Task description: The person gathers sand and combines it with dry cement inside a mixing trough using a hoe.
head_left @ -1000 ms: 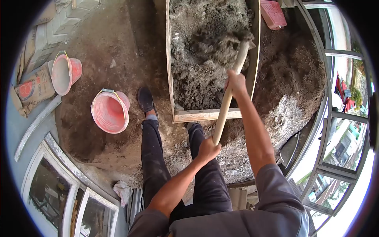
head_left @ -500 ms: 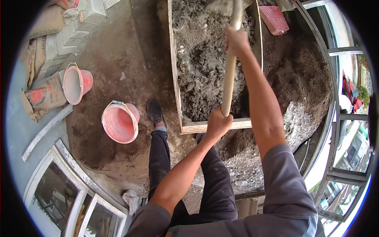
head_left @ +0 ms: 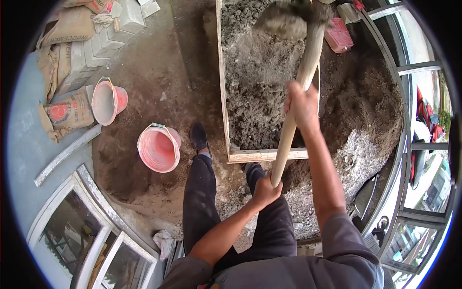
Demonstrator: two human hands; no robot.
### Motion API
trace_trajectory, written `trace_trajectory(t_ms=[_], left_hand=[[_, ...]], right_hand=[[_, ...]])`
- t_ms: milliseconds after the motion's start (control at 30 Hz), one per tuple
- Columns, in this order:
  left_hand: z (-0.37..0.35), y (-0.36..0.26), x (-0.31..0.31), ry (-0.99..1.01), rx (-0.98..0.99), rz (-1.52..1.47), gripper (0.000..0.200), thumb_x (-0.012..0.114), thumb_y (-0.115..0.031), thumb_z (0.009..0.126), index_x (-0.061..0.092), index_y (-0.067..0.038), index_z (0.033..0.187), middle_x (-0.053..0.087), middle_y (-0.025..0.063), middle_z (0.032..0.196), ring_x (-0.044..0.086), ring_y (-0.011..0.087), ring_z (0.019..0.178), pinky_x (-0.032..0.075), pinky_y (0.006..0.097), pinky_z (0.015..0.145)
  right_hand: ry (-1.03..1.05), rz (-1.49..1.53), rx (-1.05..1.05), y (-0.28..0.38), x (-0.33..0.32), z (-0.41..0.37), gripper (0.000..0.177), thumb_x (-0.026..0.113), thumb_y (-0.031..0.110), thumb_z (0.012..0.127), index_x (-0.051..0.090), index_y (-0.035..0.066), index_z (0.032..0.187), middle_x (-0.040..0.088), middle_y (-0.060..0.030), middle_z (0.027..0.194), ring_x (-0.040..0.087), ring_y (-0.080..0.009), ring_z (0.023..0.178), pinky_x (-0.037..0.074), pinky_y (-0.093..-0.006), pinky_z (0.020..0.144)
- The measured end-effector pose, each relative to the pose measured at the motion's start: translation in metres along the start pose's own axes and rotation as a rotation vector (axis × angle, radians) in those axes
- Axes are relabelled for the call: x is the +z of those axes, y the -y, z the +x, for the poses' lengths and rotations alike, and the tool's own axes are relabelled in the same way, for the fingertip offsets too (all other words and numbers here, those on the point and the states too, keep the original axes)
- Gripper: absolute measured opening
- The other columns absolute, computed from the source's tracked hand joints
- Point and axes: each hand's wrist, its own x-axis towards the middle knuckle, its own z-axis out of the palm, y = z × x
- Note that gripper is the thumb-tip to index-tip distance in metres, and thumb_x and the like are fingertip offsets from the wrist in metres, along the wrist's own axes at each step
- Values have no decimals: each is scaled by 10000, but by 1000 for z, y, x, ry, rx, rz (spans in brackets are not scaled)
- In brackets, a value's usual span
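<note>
Both my hands are wrapped round the wooden handle of a hoe [head_left: 290, 129]. My left hand [head_left: 267, 191] grips the butt end, just outside the near edge of a wooden box [head_left: 269, 155]. Further up the handle is my right hand [head_left: 303, 106], closed over the box's right side. The hoe's blade [head_left: 284, 20], dirt-covered and smeared by motion, is at the top of the view over the far part of the box. Inside the box lies a lumpy grey-brown mix of sand or mortar [head_left: 255, 96], paler and smoother toward the far end.
Two red buckets, one nearer [head_left: 159, 147] and one by the wall [head_left: 109, 102], stand at left. Cement bags [head_left: 70, 113] and pale blocks [head_left: 103, 43] line the wall. A red tray [head_left: 339, 36] and a sand heap [head_left: 368, 101] lie right of the box, beside window frames [head_left: 406, 144].
Both hands have drawn back toward my body with the hoe. Its blade has come up closer to the camera, and the handle leans more to the right. The view has shifted slightly.
</note>
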Motion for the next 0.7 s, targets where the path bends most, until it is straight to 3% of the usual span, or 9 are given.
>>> trace_trajectory(t_ms=[67,167,200,300,367,400,433,533,700], left_hand=[[53,-37,-24,-43,50,-48,213,697,-141,880,670,15,1022,711,232,758,750,368,720,575,450,659],[125,-43,-43,-45,16,-152,125,667,-99,883,612,11,906,633,124,660,669,233,594,512,398,553],[140,-43,-45,-93,32,-182,146,655,-85,886,564,1,811,573,54,600,616,167,537,474,367,494],[144,3,-40,-58,-210,-356,105,619,-62,866,541,-13,815,541,23,601,557,154,479,449,346,443],[125,22,-42,-66,-387,-426,100,621,-69,866,546,-27,815,547,19,608,544,152,451,450,334,417],[109,26,-48,-78,-417,-403,97,623,-74,866,549,-36,816,550,19,611,540,150,439,450,327,402],[95,29,-60,-17,-458,-357,95,650,-65,848,611,21,852,616,72,652,606,159,600,491,368,565],[37,16,-77,35,-310,-166,174,637,-110,842,645,37,935,667,259,732,708,410,739,543,470,698],[-45,-25,-94,263,-236,-173,244,665,-183,897,661,-10,1069,709,248,815,739,418,836,588,486,741]], right_hand=[[-40,-41,-99,57,16,32,262,630,249,910,558,17,809,575,-46,579,562,-139,455,474,-316,446],[-41,-155,-36,68,54,102,292,667,268,943,617,-19,933,589,-48,638,549,-127,491,487,-321,481],[-32,-158,-23,47,73,125,395,663,266,958,606,-96,1106,657,-127,737,598,-133,514,534,-304,430],[76,-387,242,-88,130,197,504,671,309,964,593,-133,1195,668,-132,790,638,-187,579,587,-331,511],[106,-601,252,-184,142,211,617,647,445,921,715,-159,1024,753,-213,930,765,-307,853,630,-445,790],[65,-476,235,-200,142,196,445,686,320,934,631,-98,794,611,-100,589,621,-238,438,528,-416,432],[58,-368,353,-174,136,165,424,671,316,927,619,-82,790,593,-91,584,614,-231,434,510,-405,419],[-24,-337,423,-135,108,102,425,666,318,908,653,-106,877,640,-147,594,678,-263,479,563,-412,483],[-194,-214,365,-11,71,-14,272,610,156,903,573,-97,993,553,-34,588,554,-139,448,495,-313,402]])
